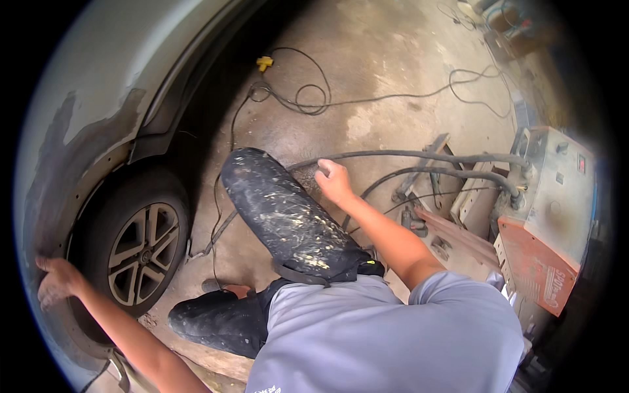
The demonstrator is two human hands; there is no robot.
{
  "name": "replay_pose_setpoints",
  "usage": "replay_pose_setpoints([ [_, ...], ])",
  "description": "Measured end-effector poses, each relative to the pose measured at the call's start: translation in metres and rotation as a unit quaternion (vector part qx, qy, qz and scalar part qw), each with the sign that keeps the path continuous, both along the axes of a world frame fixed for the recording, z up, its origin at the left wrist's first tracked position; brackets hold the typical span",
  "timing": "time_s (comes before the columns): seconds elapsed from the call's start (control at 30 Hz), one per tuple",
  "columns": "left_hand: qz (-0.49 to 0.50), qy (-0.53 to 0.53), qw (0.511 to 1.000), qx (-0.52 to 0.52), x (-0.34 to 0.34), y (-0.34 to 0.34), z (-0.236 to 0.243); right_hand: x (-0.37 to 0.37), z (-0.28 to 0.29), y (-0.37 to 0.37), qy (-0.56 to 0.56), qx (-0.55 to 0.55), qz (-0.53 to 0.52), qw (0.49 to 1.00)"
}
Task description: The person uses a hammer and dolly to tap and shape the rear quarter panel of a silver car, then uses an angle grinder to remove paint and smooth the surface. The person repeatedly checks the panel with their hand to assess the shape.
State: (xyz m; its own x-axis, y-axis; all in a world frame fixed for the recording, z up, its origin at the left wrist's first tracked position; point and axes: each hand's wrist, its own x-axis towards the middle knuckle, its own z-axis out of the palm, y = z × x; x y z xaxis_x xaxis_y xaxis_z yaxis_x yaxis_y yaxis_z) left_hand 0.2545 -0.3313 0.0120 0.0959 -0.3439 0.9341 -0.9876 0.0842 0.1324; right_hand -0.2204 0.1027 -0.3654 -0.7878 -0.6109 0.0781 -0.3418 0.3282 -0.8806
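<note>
My left hand (57,280) touches the grey car's rear panel (42,216) at the wheel arch, fingers apart on its dark, patchy surface. Beside it is a tire with a silver alloy wheel (147,252). My right hand (333,180) hovers to the right of my raised, paint-spattered knee (242,177), fingers curled with nothing visible in them. A thick dark hose (386,154) runs just behind that hand.
A grey and red welding machine (544,203) stands at the right, with metal pieces (439,236) beside it. Looped cables (308,98) and a yellow plug (264,63) lie on the stained concrete floor (380,52).
</note>
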Motion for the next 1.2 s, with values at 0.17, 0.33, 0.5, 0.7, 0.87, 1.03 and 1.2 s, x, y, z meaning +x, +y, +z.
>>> replay_pose_setpoints([
  [0.17, 0.060, -0.075, 0.995, 0.019, 0.020, 0.010, -0.001, -0.023, -0.139, 0.142, -0.217, 0.394, 0.030, 0.893],
  [0.33, 0.175, -0.171, 0.968, 0.048, 0.041, 0.020, 0.016, -0.003, -0.226, 0.220, -0.280, 0.459, -0.109, 0.836],
  [0.5, 0.192, -0.226, 0.953, 0.069, 0.064, 0.030, 0.033, 0.017, -0.250, 0.260, -0.241, 0.495, 0.012, 0.835],
  [0.7, 0.221, -0.298, 0.918, 0.142, 0.074, 0.058, 0.000, 0.023, -0.245, 0.332, -0.349, 0.605, 0.198, 0.688],
  [0.87, 0.164, -0.381, 0.859, 0.301, 0.098, 0.119, -0.089, 0.079, -0.278, 0.393, -0.275, 0.570, 0.281, 0.721],
  [1.03, -0.007, -0.118, 0.708, 0.696, 0.130, 0.212, -0.162, 0.144, -0.323, 0.451, -0.354, 0.616, 0.201, 0.674],
  [1.2, 0.001, -0.022, 0.755, 0.655, 0.089, 0.177, -0.223, 0.134, -0.297, 0.422, -0.326, 0.577, 0.201, 0.721],
])
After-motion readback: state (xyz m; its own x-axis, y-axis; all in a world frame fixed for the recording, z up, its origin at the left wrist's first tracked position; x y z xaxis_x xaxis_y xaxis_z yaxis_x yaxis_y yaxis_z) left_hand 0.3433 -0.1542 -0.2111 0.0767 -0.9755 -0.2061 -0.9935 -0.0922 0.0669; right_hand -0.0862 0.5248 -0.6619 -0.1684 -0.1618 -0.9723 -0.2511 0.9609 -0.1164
